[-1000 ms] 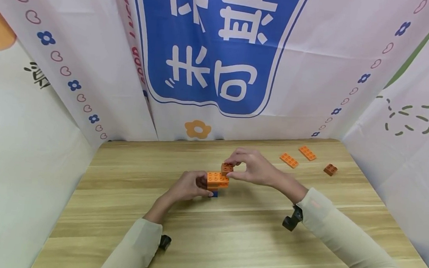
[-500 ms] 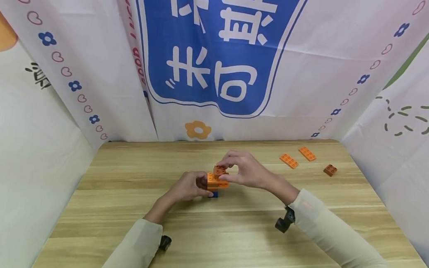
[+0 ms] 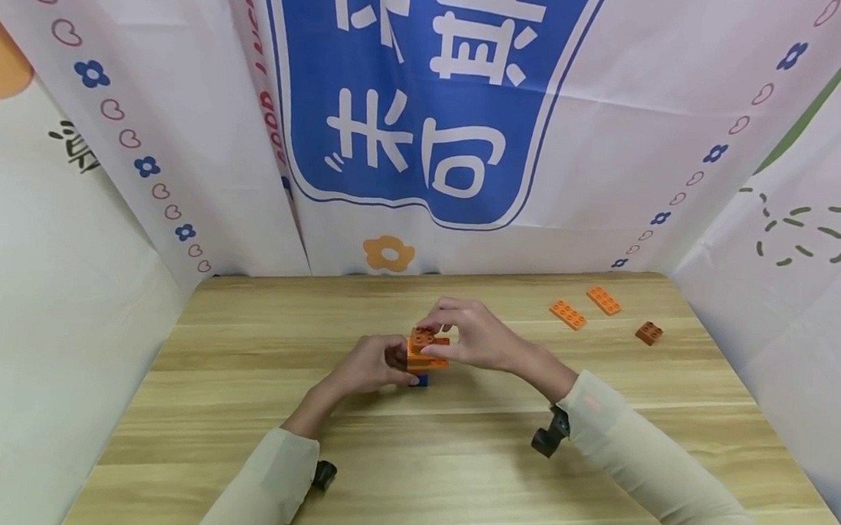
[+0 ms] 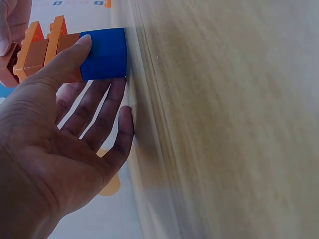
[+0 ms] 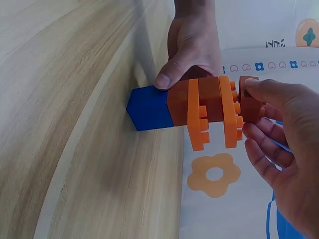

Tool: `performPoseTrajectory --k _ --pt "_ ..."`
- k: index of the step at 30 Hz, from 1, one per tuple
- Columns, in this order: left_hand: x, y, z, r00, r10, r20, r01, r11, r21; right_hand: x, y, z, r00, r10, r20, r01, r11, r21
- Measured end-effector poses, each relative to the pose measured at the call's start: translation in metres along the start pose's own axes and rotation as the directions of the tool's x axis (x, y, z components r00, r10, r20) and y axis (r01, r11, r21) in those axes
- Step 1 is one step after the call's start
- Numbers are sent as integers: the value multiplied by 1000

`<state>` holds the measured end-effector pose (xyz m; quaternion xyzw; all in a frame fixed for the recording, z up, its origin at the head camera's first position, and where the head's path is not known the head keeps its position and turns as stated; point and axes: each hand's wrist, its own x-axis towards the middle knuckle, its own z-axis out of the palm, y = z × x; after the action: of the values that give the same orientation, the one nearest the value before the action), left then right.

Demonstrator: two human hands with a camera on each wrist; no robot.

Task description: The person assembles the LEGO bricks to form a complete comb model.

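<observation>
A stack of toy bricks stands on the wooden table: a blue block (image 5: 149, 112) at the bottom, then a brown brick (image 5: 178, 107), an orange plate (image 5: 194, 112), another brown brick (image 5: 210, 99) and an upper orange plate (image 5: 230, 112). Both plates jut out to one side. My left hand (image 3: 367, 364) holds the stack low down, its thumb across the blue block and the brown brick above it, fingers behind. Between thumb and fingers my right hand (image 3: 481, 336) pinches a loose brown brick (image 5: 250, 107), close over the studs at the left end of the upper plate.
Two orange plates lie at the table's back right, one nearer (image 3: 567, 314) and one farther (image 3: 603, 300). To their right sits a brown brick (image 3: 649, 333). A printed cloth (image 3: 349, 241) hangs behind the wooden table (image 3: 249, 413), with more cloth at both sides.
My right hand has moved left and slightly down with its brown brick, from the right end of the upper orange plate to the left end. The left hand has stayed on the stack.
</observation>
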<state>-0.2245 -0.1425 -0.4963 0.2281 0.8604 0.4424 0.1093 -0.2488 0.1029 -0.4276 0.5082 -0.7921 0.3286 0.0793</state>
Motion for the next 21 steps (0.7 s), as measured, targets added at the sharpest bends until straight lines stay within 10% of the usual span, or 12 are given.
performPoseTrajectory --k 21 --pt "-1 2 0 1000 -6 -2 6 1000 23 3 -2 3 999 17 30 -17 1000 -5"
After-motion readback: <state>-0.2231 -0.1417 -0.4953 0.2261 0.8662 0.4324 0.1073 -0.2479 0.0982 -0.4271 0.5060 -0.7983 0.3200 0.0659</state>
